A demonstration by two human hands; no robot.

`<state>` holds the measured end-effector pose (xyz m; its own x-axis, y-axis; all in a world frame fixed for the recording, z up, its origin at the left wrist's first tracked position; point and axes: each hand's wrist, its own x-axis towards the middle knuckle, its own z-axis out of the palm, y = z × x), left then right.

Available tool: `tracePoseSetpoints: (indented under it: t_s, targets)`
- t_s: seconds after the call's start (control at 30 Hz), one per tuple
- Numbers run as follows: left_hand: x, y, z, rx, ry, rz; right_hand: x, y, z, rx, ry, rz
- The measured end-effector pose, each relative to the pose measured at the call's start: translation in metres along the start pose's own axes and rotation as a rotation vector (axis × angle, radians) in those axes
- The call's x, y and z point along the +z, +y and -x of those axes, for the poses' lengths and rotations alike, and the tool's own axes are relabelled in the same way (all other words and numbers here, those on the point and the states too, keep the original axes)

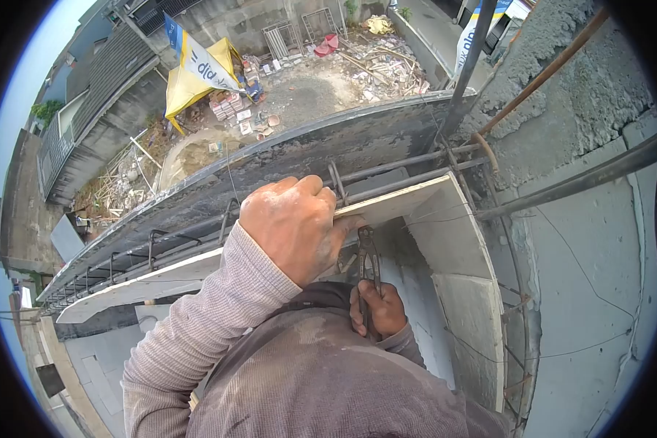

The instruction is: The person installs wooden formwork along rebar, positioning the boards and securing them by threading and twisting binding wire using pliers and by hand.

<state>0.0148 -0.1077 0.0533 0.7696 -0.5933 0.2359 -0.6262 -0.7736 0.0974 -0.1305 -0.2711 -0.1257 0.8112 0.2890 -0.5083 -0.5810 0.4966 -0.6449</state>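
Note:
My left hand [288,226] is closed over the top edge of a pale board [401,198], its knuckles up and its thumb on the near side. Lower down and to the right, my right hand [378,310] grips the handles of dark metal pincers [367,252]. The pincer head points up, just below the board edge and close to my left thumb. Behind the board runs a row of steel bars with bent ties [336,179]. Whether the jaws hold a wire cannot be made out.
A dark concrete-stained form wall [270,164] curves beyond the bars. More boards [474,314] stand at the right, beside thin wires and a dark pole [584,179]. Far below lie rubble [398,69], a yellow tarp [179,91] and stacked bricks [226,106].

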Motion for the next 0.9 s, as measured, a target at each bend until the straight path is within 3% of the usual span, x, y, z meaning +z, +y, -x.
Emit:
tracePoseSetpoints:
  t_s: [0.17,0.3,0.43,0.5,0.53,0.57,0.63,0.67,0.73,0.9]
  targets:
    - [0.003,-0.001,0.004,-0.053,0.015,0.032,0.009,-0.001,0.014,-0.067,0.073,0.106]
    - [0.000,-0.004,0.003,-0.053,-0.015,0.044,0.000,-0.010,0.043,-0.198,0.166,0.377]
    - [0.001,-0.005,0.004,-0.038,-0.031,0.028,-0.015,-0.018,0.061,-0.179,0.150,0.731]
    - [0.002,-0.008,0.005,0.000,-0.017,0.030,-0.021,-0.019,0.058,-0.260,0.122,1.202]
    - [0.002,-0.008,0.006,0.006,-0.010,0.033,-0.026,-0.016,0.052,-0.106,0.130,1.309]
    - [0.002,-0.008,0.007,0.009,-0.013,0.032,-0.030,-0.007,0.044,-0.108,0.138,1.309]
    - [0.002,-0.008,0.008,0.023,-0.016,0.027,-0.039,0.016,0.020,0.158,0.234,1.642]
    - [0.002,-0.007,0.008,-0.001,-0.035,0.026,-0.049,0.030,0.003,0.153,0.241,1.639]
    - [0.002,-0.005,0.010,-0.028,-0.048,0.027,-0.061,0.054,-0.026,0.388,0.179,1.795]
    - [0.002,-0.002,0.014,-0.104,-0.099,0.038,-0.065,0.072,-0.047,0.393,-0.014,1.821]
